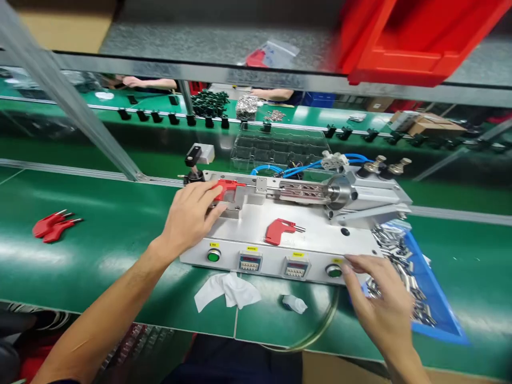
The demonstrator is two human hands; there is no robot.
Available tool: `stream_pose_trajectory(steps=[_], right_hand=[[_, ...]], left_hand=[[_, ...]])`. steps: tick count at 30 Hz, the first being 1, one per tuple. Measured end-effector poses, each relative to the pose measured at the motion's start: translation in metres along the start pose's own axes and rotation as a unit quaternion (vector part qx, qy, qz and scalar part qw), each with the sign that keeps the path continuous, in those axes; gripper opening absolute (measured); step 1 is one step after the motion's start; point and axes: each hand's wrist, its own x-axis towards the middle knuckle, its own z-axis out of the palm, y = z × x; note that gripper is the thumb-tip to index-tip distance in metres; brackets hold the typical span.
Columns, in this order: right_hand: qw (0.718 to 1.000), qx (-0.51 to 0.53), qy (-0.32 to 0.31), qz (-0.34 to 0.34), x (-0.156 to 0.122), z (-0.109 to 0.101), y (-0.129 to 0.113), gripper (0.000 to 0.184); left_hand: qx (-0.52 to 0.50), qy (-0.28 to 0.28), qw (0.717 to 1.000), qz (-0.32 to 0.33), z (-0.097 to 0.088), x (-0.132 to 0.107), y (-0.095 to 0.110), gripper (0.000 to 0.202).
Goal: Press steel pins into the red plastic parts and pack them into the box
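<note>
My left hand (pixel 192 213) is closed around a red pistol-shaped plastic part (pixel 227 185), which sits in the metal fixture at the left end of a bench machine (pixel 256 213). Its fingers cover much of that part. My right hand (pixel 382 298) is open, thumb and fingers apart, beside the green push button (pixel 334 271) on the machine's front right; I cannot tell whether a fingertip touches it. A similar red part (pixel 280 232) with metal pins lies on the machine's top plate. A second green button (pixel 214 255) and two small counters stand farther left on the front panel.
A blue tray (pixel 438 298) of metal pieces is at the right. More red parts (pixel 54 226) lie far left. White cloth (pixel 227 290) and a small bottle (pixel 295 304) lie in front. A red bin (pixel 408 53) rests on the overhead shelf; other people's hands show beyond.
</note>
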Motion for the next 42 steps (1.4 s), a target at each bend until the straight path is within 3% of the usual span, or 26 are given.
stream_pose_trajectory(steps=[5,10,13,15,20,29,33,38,42], right_hand=[[0.998,-0.059,-0.025,-0.028,-0.021,0.016,0.003,0.012],[0.998,-0.049,-0.029,-0.014,-0.033,0.016,0.012,0.015],[0.999,-0.003,-0.050,0.020,-0.034,0.013,0.017,0.015],[0.997,0.027,-0.067,0.037,-0.032,0.010,0.021,0.012],[0.988,0.080,-0.096,0.091,-0.028,0.004,0.023,0.011],[0.991,0.065,-0.042,0.112,-0.030,0.016,0.017,0.008],[0.991,0.070,-0.035,0.106,-0.033,0.018,0.017,0.010],[0.994,0.062,-0.002,0.087,-0.045,0.026,0.017,0.014],[0.996,0.049,0.024,0.075,-0.052,0.032,0.019,0.015]], left_hand=[[-0.017,0.002,1.000,0.006,-0.006,-0.004,0.002,0.032],[0.019,0.137,0.987,0.081,-0.008,-0.067,0.024,0.016],[-0.024,0.042,0.997,0.065,-0.003,-0.103,0.035,0.015],[-0.041,-0.005,0.998,0.037,-0.003,-0.111,0.037,0.017],[-0.110,-0.067,0.992,0.000,-0.011,-0.100,0.037,0.021],[-0.069,-0.024,0.997,-0.038,0.000,-0.104,0.046,0.019],[-0.105,-0.025,0.993,-0.046,-0.008,-0.101,0.047,0.019],[-0.166,-0.056,0.985,-0.011,-0.018,-0.074,0.069,0.015],[-0.198,-0.098,0.974,0.049,-0.004,-0.038,0.095,0.025]])
